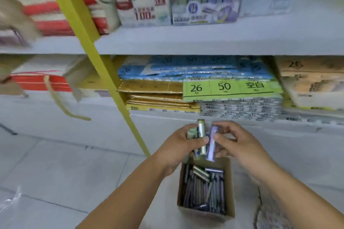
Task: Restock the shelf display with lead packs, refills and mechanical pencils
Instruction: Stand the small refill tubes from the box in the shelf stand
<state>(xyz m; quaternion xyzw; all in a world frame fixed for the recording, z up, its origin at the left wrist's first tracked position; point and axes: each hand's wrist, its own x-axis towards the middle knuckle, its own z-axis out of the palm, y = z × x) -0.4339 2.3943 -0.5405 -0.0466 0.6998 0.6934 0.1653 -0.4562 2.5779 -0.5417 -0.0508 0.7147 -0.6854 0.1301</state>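
Gripping green packs in my left hand, my right hand pinched a purple pack above the cardboard box.

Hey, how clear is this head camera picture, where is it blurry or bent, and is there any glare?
Head view: the upper left is smeared by motion blur, the white shelf edge bows from wide-angle distortion, lighting is even and soft, both hands and the open brown cardboard box are only slightly soft, and the green pack shows a bright glare streak.
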